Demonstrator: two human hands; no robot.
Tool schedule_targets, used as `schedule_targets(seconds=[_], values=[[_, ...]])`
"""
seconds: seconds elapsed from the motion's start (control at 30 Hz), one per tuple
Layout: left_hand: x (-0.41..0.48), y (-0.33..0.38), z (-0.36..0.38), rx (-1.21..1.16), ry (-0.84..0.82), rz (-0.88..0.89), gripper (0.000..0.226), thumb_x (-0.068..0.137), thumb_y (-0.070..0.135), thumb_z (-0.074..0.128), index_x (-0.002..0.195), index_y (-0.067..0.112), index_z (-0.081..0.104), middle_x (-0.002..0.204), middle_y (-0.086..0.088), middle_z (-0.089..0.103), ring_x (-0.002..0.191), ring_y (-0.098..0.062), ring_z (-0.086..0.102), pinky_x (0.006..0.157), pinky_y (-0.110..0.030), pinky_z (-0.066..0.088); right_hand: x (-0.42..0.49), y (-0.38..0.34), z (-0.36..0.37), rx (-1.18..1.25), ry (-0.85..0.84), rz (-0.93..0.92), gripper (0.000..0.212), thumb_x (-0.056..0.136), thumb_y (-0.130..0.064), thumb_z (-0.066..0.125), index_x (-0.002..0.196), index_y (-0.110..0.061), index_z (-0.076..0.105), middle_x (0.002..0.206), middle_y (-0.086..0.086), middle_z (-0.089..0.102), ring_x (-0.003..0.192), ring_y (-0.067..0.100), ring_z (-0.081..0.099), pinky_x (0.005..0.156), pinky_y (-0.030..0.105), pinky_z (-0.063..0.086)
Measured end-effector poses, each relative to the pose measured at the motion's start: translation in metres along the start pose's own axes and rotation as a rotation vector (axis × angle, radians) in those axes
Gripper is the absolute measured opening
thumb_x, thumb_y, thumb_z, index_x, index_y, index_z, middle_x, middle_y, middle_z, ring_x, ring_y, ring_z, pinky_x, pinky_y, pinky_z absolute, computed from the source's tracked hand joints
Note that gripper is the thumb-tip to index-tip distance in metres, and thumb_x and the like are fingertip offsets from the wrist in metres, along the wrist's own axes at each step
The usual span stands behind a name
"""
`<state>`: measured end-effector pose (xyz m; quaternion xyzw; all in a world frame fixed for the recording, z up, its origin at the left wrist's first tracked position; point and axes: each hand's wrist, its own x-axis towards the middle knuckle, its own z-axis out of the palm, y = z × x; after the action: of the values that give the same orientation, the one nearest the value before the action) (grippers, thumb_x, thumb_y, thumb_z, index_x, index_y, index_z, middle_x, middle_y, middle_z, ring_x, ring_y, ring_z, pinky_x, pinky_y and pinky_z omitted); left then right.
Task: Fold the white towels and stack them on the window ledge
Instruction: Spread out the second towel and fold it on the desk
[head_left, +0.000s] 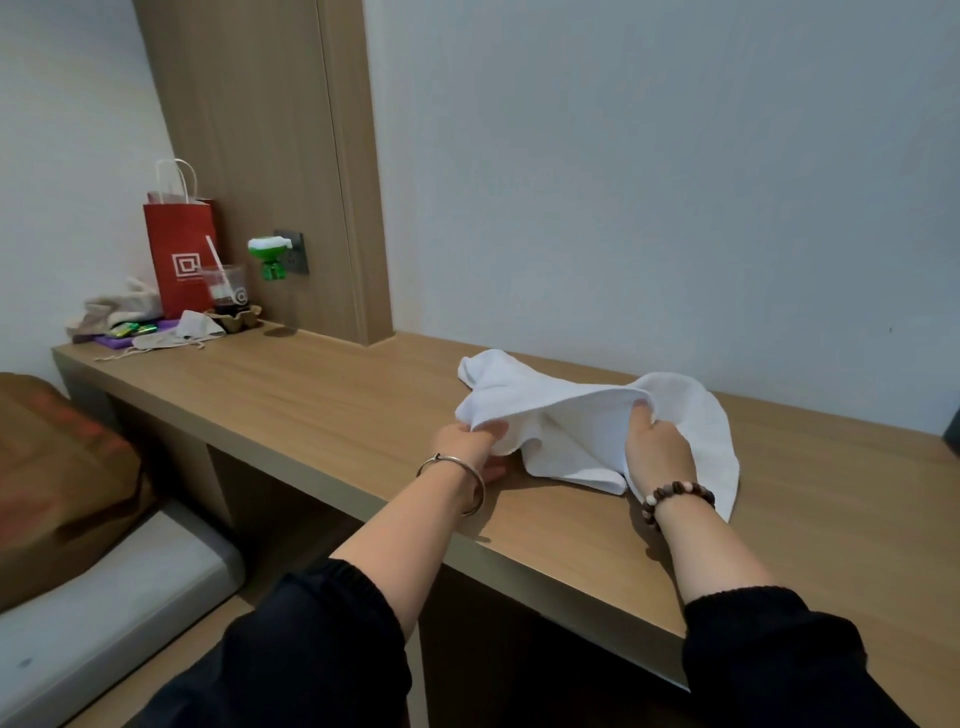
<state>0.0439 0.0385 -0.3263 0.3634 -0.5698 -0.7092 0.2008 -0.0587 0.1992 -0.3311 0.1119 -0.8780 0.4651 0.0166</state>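
Both hands are on the white terry towel (569, 415), which lies bunched on the long wooden desk (311, 400) close to the wall. The left hand (467, 441) pinches one edge and the right hand (657, 449) curls into a fold, so each grip is closed on cloth. It looks soft, light and floppy, unlikely to slip. Best taken at two corners of one edge so it hangs flat.

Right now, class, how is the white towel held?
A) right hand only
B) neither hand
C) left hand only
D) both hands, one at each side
D: the left hand and the right hand each grip an edge of the white towel, bunched on the wooden ledge.
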Motion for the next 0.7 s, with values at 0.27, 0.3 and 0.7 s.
schedule_targets(seconds=[0.27, 0.3, 0.7], values=[[-0.007, 0.011, -0.043, -0.15, 0.02, 0.062, 0.009, 0.093, 0.004, 0.054, 0.085, 0.002, 0.058, 0.05, -0.006, 0.059, 0.031, -0.004, 0.046, 0.033, -0.012, 0.036, -0.006, 0.005, 0.002, -0.432, -0.271, -0.141, 0.06, 0.098, -0.054, 0.007, 0.105, -0.022, 0.057, 0.102, 0.004, 0.061, 0.114, 0.028, 0.05, 0.111, 0.058, 0.012], [-0.004, 0.017, -0.054, -0.25, 0.072, 0.084, 0.008, 0.093, 0.001, 0.053, 0.086, 0.003, 0.058, 0.046, -0.004, 0.058, 0.032, -0.005, 0.048, 0.034, -0.012, 0.037, -0.006, 0.005, 0.002, -0.443, -0.273, -0.165, 0.051, 0.1, -0.048, 0.01, 0.112, -0.027, 0.054, 0.11, 0.004, 0.062, 0.117, 0.028, 0.049, 0.111, 0.059, 0.011], [0.009, 0.033, -0.075, 1.369, 0.105, 1.359, 0.02, 0.073, 0.006, 0.053, 0.077, 0.009, 0.072, 0.101, -0.01, 0.066, 0.099, -0.033, 0.057, 0.091, -0.04, 0.047, -0.006, 0.008, 0.0, -0.519, -0.306, -0.287, 0.051, 0.098, -0.032, 0.035, 0.148, -0.03, 0.023, 0.155, -0.004, 0.025, 0.143, 0.02, 0.02, 0.114, 0.057, 0.006]])
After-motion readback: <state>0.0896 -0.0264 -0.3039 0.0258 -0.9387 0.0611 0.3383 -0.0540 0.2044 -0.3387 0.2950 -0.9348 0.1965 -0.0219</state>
